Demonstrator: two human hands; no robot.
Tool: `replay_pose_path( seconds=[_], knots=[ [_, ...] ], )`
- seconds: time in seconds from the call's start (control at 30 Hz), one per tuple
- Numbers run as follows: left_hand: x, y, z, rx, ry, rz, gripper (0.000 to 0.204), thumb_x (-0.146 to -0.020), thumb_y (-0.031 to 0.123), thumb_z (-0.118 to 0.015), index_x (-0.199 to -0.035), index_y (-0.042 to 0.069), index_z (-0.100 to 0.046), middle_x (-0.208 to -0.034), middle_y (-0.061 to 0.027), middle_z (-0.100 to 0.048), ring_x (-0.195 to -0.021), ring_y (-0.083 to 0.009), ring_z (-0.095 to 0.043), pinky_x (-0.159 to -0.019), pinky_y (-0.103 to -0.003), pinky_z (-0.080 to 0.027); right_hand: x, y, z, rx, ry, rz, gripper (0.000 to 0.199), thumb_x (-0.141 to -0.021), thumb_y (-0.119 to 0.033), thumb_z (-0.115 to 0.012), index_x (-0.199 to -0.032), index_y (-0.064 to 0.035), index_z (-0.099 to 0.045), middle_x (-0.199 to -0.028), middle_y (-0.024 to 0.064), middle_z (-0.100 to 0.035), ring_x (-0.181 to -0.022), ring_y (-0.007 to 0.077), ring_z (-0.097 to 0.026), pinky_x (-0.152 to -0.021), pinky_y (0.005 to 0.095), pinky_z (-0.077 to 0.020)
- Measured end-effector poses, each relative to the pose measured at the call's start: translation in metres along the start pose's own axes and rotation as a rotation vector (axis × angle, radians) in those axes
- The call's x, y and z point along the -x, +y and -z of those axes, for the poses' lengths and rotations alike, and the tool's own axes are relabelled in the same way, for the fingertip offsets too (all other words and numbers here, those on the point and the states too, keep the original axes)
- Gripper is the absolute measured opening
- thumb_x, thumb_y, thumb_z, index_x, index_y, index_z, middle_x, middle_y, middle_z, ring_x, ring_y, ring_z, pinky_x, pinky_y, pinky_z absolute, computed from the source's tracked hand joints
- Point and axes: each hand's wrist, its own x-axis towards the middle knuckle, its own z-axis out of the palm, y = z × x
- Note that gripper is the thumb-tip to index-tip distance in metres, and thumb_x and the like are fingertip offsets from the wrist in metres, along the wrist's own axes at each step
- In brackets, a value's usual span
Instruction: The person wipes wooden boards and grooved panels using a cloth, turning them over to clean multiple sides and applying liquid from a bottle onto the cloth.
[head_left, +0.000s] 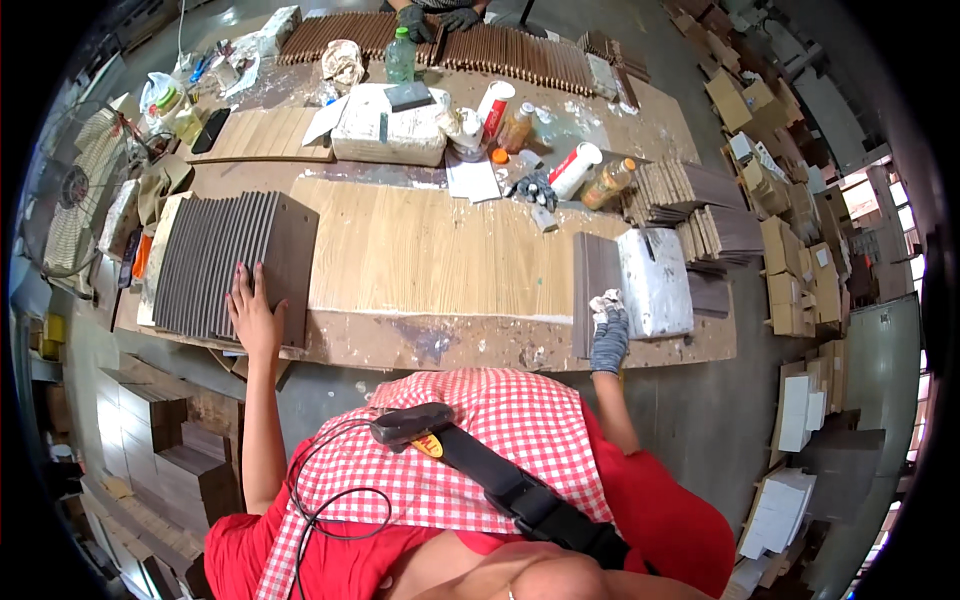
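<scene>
Bare left hand (252, 315) lies flat, fingers spread, on fanned grey boards (232, 262); gloved right hand (608, 335) grips a crumpled rag (606, 301) beside a white package (655, 281).

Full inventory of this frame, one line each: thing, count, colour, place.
dark panel stack: one fanned stack, grey-brown, bench left
pale wood board: one, light oak, bench centre
dark panel: one, grey-brown, bench right
white block: one, white, on that panel
rag: one, white, in right hand
bottle: one, green, far side
fan: one, pale, far left
left hand: bare, flat on the stack
right hand: grey glove, gripping the rag
</scene>
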Motion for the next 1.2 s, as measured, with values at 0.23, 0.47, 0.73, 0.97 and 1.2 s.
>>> replay_pose_path(
  seconds=[0.23, 0.47, 0.73, 0.97, 1.2],
  knots=[
    [-0.002, 0.006, -0.001, -0.004, 0.017, -0.019, 0.085, -0.070, 0.022, -0.074, -0.142, 0.020, -0.029, -0.148, -0.0100, -0.026, -0.135, -0.0275, -0.026, -0.108, -0.046, -0.023, -0.012, 0.006, -0.001, 0.566, -0.053, -0.002, 0.042, -0.090, -0.022, -0.050, -0.129, -0.0060, -0.048, -0.134, 0.0140, -0.046, -0.124, 0.0310, -0.041, -0.105, 0.0360, -0.0314],
    [-0.004, 0.003, -0.004, -0.049, 0.004, -0.004, 0.084, -0.070, 0.024, -0.073, -0.142, 0.022, -0.030, -0.148, -0.0083, -0.025, -0.135, -0.0273, -0.025, -0.109, -0.044, -0.022, -0.050, 0.016, -0.007, -0.010, -0.025, -0.047, 0.036, -0.089, -0.019, -0.051, -0.119, -0.0010, -0.053, -0.119, 0.0180, -0.054, -0.111, 0.0322, -0.050, -0.099, 0.0395, -0.0360],
    [-0.003, 0.008, -0.010, -0.027, 0.001, -0.023, 0.086, -0.069, 0.021, -0.074, -0.143, 0.022, -0.030, -0.148, -0.0085, -0.027, -0.135, -0.0286, -0.025, -0.108, -0.044, -0.022, -0.254, -0.072, 0.011, 0.106, 0.418, 0.315, 0.038, -0.090, -0.022, -0.047, -0.122, -0.0020, -0.050, -0.125, 0.0202, -0.047, -0.116, 0.0354, -0.045, -0.100, 0.0403, -0.0341],
    [-0.006, 0.011, -0.006, -0.004, -0.001, -0.021, 0.086, -0.067, 0.022, -0.074, -0.142, 0.022, -0.031, -0.148, -0.0090, -0.026, -0.136, -0.0294, -0.025, -0.108, -0.046, -0.022, -0.349, -0.009, -0.067, 0.671, -0.033, 0.243, 0.020, -0.085, -0.014, -0.049, -0.100, -0.0082, -0.061, -0.104, 0.0140, -0.059, -0.099, 0.0269, -0.055, -0.087, 0.0376, -0.0414],
    [0.000, -0.003, -0.015, -0.036, 0.039, -0.029, 0.091, -0.065, 0.020, -0.076, -0.143, 0.024, -0.029, -0.148, -0.0044, -0.026, -0.135, -0.0288, -0.026, -0.107, -0.045, -0.025, -0.347, -0.040, -0.054, 0.387, 0.236, 0.328, 0.026, -0.081, -0.019, -0.055, -0.105, -0.0090, -0.060, -0.107, 0.0169, -0.057, -0.100, 0.0317, -0.055, -0.087, 0.0416, -0.0445]
  ],
)
